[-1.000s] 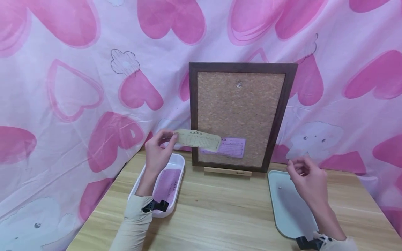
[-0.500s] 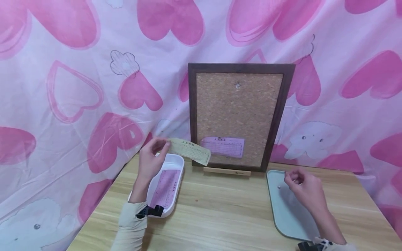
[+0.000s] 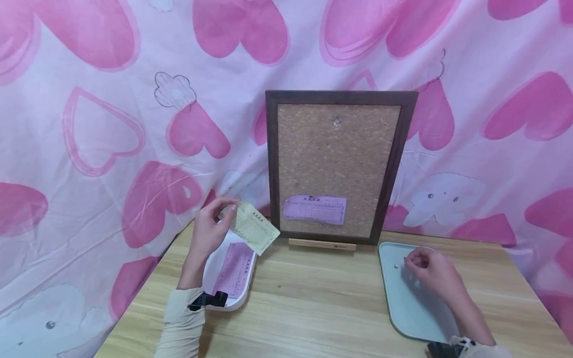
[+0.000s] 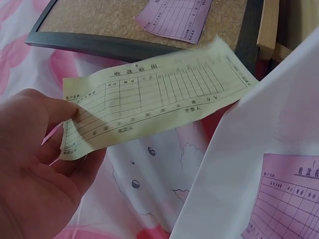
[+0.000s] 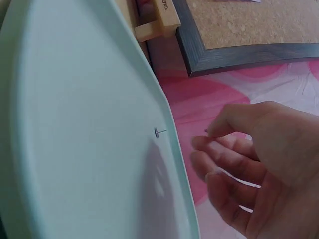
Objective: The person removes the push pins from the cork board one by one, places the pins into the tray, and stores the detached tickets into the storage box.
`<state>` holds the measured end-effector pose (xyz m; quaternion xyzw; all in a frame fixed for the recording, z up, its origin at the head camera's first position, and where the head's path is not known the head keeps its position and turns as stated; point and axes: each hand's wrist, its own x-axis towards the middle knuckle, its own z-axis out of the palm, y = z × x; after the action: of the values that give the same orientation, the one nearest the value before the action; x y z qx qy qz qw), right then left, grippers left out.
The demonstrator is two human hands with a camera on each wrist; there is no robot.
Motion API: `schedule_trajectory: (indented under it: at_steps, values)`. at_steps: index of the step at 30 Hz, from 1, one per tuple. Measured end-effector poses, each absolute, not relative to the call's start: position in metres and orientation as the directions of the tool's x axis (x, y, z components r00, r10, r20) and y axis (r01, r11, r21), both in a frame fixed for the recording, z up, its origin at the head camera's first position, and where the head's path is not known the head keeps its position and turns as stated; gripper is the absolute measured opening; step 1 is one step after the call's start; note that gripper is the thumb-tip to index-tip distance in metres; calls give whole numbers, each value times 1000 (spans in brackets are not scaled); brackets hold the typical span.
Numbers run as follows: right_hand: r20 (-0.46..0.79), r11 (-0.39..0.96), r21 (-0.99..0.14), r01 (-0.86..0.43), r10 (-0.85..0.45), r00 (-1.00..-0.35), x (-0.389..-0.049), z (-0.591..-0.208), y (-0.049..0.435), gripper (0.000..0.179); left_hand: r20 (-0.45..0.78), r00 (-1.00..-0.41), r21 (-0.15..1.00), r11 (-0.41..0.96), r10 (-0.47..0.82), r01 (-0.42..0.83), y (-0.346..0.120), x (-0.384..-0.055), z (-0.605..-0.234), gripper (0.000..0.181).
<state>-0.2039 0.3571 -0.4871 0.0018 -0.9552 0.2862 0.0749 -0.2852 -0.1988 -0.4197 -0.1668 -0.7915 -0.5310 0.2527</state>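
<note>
My left hand point(image 3: 210, 226) pinches one end of a yellow receipt slip point(image 3: 256, 229) between thumb and fingers. The slip hangs tilted over the far end of a white plastic tub point(image 3: 214, 268), where a pink receipt slip point(image 3: 235, 271) lies. Over the green tray point(image 3: 403, 308), my right hand point(image 3: 431, 271) pinches a thumbtack point(image 5: 206, 130); only its dark tip shows past the thumb and forefinger. Another thumbtack point(image 5: 157, 133) lies on the tray with its point sideways. A purple receipt slip point(image 3: 314, 210) is on the lower part of the cork board point(image 3: 335, 164).
The dark-framed board stands upright in a wooden stand point(image 3: 322, 244) at the back of the wood-grain table point(image 3: 313, 303). Small shiny silver pieces point(image 3: 336, 121) sit near its top. A pink heart-patterned cloth point(image 3: 107, 199) hangs behind.
My left hand has drawn the yellow slip left and down, away from the board and over the tub. The right hand has lowered toward the green tray. The purple slip is now fully uncovered.
</note>
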Motion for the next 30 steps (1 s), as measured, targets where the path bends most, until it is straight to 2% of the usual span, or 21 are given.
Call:
schedule_trajectory:
  at_steps: [6,11,16,22,30]
  values:
    - [37,826,-563,-22,-2,-999,-205,-494,359,10,567,-823,726,460,20,512,-210,-285,-419,16]
    - [-4,835,-549,-17,-23,-1000,-205,-498,360,8,481,-874,707,560,65,431,-225,-282,-418,18]
    - [0,844,-535,-27,-31,-1000,-205,-500,360,8,363,-925,670,657,115,345,-237,-281,-421,19]
    - [13,845,-533,-42,-41,-999,-206,-502,359,8,193,-974,597,774,118,212,-239,-281,-429,22]
    - [37,852,-521,-57,-45,-998,-206,-507,361,8,91,-984,590,788,154,177,-226,-282,-433,26]
